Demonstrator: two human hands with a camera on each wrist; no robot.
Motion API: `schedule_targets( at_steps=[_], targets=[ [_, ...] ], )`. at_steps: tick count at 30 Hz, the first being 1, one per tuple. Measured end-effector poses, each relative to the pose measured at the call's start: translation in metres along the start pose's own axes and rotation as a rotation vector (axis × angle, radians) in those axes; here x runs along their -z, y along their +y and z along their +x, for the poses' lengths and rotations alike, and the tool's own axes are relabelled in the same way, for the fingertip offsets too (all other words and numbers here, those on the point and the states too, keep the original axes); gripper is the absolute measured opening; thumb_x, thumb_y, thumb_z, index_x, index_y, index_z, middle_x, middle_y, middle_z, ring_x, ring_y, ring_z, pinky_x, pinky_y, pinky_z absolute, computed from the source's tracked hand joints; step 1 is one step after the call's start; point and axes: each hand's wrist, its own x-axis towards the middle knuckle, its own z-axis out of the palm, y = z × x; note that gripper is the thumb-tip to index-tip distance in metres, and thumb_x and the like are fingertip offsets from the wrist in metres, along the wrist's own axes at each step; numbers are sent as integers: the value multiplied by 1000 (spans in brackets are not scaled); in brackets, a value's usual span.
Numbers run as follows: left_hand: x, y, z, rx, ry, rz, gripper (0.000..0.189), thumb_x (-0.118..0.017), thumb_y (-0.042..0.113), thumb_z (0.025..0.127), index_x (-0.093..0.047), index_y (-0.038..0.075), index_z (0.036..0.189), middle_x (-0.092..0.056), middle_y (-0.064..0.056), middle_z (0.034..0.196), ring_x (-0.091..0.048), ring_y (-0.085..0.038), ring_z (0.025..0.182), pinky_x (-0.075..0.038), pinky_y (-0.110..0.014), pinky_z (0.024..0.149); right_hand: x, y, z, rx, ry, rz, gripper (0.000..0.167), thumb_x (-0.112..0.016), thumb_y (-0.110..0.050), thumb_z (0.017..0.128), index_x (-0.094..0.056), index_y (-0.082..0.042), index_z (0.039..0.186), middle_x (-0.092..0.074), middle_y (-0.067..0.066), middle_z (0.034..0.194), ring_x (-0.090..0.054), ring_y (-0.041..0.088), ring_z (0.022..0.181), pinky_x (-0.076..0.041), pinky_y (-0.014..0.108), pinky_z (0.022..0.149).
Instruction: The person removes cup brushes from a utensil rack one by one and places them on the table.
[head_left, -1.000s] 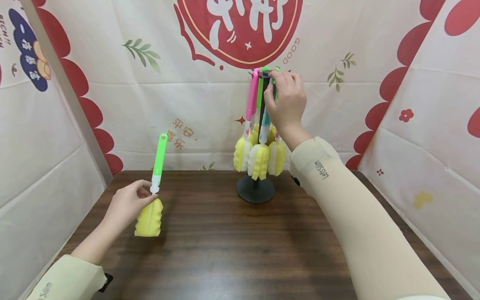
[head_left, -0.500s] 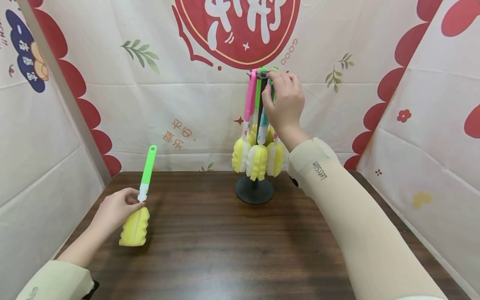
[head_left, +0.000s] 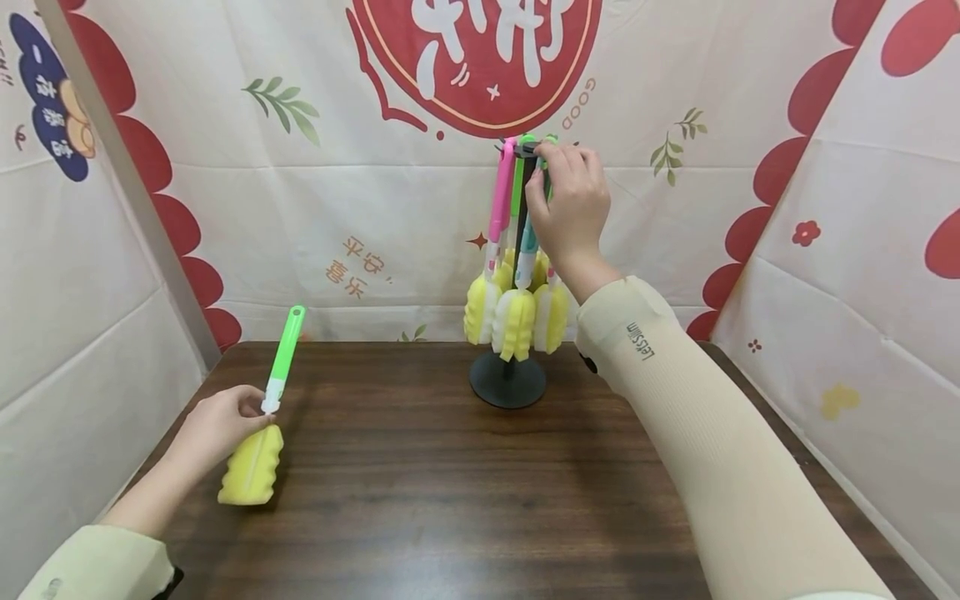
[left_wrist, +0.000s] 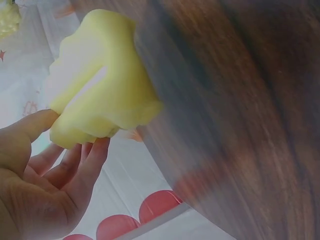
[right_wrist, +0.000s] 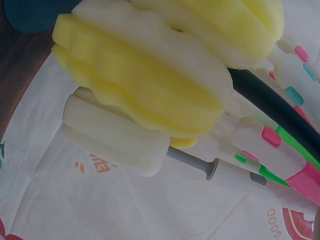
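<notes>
My left hand (head_left: 213,427) pinches a sponge bottle brush (head_left: 251,468) at the white neck between its bright green handle and yellow foam head. The brush leans up and right over the left side of the table; the left wrist view shows its yellow foam (left_wrist: 112,75) close up. At the top of a black stand (head_left: 508,387), my right hand (head_left: 573,200) grips the rack's head, partly covering it. Several sponge brushes hang around the pole, including one with a pink handle (head_left: 502,192) and one with a teal handle (head_left: 529,237). Right fingertips are partly hidden.
The stand's round base rests near the back of the dark wooden table (head_left: 420,500). In the right wrist view, a white-headed brush (right_wrist: 117,135) with a grey neck hangs among yellow-and-white foam heads (right_wrist: 140,75). Printed cloth (head_left: 360,208) hangs behind and at both sides.
My left hand has carried the green-handled brush left and toward me, and the brush leans further right. My right hand has stayed at the top of the stand.
</notes>
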Motion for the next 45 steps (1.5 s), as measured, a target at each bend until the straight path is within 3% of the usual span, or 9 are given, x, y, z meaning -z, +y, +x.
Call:
schedule_targets(
  at_steps=[14, 20, 29, 45],
  targets=[
    [3, -24, 3, 43, -36, 42, 31, -75, 21, 83, -66, -3, 100, -68, -5, 79, -61, -20, 74, -43, -36, 62, -1, 0, 1, 23, 27, 4, 33, -45, -23, 98, -67, -4, 114, -67, 12, 111, -53, 30, 105, -47, 39, 91],
    [5, -30, 4, 40, -55, 71, 34, -75, 21, 82, -65, -5, 101, -68, -8, 83, -61, -25, 78, -44, -38, 63, -3, 1, 0, 40, 63, 20, 32, -45, -20, 96, -67, -4, 111, -67, 11, 110, -54, 31, 103, -48, 41, 88],
    [7, -42, 8, 26, -92, 118, 34, -74, 21, 81, -66, -7, 99, -67, -17, 90, -61, -33, 84, -47, -44, 67, -4, 1, 1, 28, 53, 20, 32, -45, -21, 96, -67, -4, 112, -67, 11, 110, -54, 30, 104, -47, 39, 90],
    [11, -50, 6, 114, -178, 49, 38, -71, 17, 83, -60, -11, 106, -63, -23, 91, -56, -24, 67, -50, -36, 51, -5, 0, 0, -4, 27, 13, 31, -46, -22, 97, -67, -5, 114, -67, 11, 111, -54, 28, 107, -47, 38, 91]
  ],
)
